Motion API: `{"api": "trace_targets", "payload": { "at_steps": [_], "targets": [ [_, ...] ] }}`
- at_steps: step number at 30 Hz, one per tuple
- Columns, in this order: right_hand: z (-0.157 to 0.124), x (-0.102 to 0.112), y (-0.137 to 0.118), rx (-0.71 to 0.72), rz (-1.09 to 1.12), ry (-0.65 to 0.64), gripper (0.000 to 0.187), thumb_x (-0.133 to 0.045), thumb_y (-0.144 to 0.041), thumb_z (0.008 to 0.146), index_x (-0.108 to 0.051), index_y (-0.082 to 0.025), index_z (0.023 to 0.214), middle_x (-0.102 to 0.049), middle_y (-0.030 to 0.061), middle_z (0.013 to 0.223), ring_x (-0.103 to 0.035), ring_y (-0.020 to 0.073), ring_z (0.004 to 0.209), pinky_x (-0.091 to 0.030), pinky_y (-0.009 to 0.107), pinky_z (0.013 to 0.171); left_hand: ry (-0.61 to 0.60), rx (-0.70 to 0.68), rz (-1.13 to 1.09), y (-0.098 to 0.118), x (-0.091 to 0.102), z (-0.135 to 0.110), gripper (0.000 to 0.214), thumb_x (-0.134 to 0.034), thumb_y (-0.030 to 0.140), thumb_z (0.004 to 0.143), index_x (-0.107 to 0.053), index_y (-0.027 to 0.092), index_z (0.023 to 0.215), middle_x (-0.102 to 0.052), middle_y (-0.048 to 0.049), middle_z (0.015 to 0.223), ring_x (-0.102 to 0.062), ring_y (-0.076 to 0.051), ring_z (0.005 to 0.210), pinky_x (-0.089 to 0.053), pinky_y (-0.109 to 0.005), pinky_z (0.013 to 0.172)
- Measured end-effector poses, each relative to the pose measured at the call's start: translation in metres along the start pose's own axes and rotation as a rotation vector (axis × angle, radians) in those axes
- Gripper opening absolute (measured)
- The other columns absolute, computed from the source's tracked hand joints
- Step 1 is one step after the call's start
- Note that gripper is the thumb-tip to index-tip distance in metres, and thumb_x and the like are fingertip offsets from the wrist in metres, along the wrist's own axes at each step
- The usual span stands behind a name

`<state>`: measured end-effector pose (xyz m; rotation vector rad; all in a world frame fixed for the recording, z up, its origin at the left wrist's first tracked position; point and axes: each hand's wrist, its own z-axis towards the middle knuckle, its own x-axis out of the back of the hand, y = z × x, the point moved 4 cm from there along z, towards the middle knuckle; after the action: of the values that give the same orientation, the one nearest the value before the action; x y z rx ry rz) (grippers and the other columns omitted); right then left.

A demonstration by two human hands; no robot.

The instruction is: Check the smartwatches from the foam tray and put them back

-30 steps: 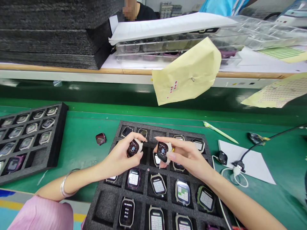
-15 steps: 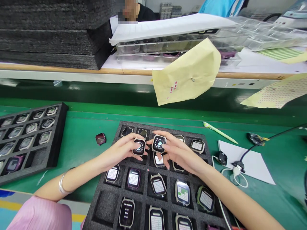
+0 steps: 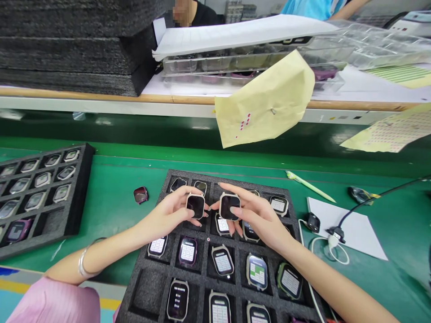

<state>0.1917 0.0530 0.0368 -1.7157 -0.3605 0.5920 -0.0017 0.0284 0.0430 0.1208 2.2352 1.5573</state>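
- Pinched in the left hand [image 3: 172, 211], above the black foam tray [image 3: 148, 288]: a pale-framed smartwatch [image 3: 198, 203].
- Pinched in the right hand [image 3: 258, 211], just beside: a second smartwatch [image 3: 228, 202].
- Just changed on both: from lit dials to dark; apparently nothing left to read there for now.

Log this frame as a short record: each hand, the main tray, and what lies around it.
Left hand: holds a pale-framed watch, screen dark
Right hand: holds another pale-framed watch, screen dark
Main tray: black foam, watches in compartments, several screens lit
To its left: second foam tray with watches; loose purple-framed watch on green table
To its right: light-green pen, white sheet
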Motion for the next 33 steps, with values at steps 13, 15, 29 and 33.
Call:
{"api": "trace_targets", "payload": {
  "at_steps": [13, 15, 29, 33],
  "targets": [
    [0.000, -0.009, -0.001, 0.044, 0.102, -0.125, 0.048, -0.059, -0.026, 0.093, -0.045, -0.028, 0.138, -0.059, 0.0106, 0.128, -0.067, 0.0178, 0.082, -0.058, 0.029, 0.061, 0.037, -0.080, 0.274, -0.007, 0.001, 0.004, 0.031, -0.062, 0.016, 0.078, -0.050, 0.019, 0.107, -0.050, 0.0049, 0.075, -0.049, -0.010, 0.063, -0.040, -0.024, 0.059],
    [0.001, -0.009, 0.000, 0.056, 0.111, -0.139, 0.045, -0.058, -0.026, 0.093, -0.047, -0.028, 0.137, -0.058, 0.0104, 0.127, -0.068, 0.0185, 0.083, -0.058, 0.030, 0.062, 0.039, -0.086, 0.316, -0.008, 0.003, 0.004, 0.029, -0.060, 0.017, 0.078, -0.051, 0.019, 0.106, -0.046, 0.0056, 0.073, -0.046, -0.010, 0.061, -0.039, -0.024, 0.059],
    [0.000, -0.011, 0.002, 0.076, 0.109, -0.158, 0.039, -0.066, -0.024, 0.090, -0.056, -0.022, 0.127, -0.068, 0.0048, 0.093, -0.070, 0.0170, 0.071, -0.058, 0.026, 0.056, 0.003, -0.134, 0.318, -0.006, -0.004, -0.002, 0.033, -0.060, 0.015, 0.079, -0.053, 0.018, 0.112, -0.048, 0.0037, 0.077, -0.045, -0.010, 0.063, -0.039, -0.024, 0.062],
    [0.000, -0.010, 0.002, 0.065, 0.130, -0.132, 0.043, -0.069, -0.026, 0.088, -0.057, -0.022, 0.129, -0.069, 0.0053, 0.093, -0.070, 0.0169, 0.069, -0.057, 0.025, 0.054, 0.013, -0.143, 0.337, -0.008, -0.002, -0.002, 0.034, -0.061, 0.016, 0.079, -0.054, 0.019, 0.112, -0.050, 0.0025, 0.080, -0.046, -0.010, 0.064, -0.040, -0.024, 0.062]
  ]
}}
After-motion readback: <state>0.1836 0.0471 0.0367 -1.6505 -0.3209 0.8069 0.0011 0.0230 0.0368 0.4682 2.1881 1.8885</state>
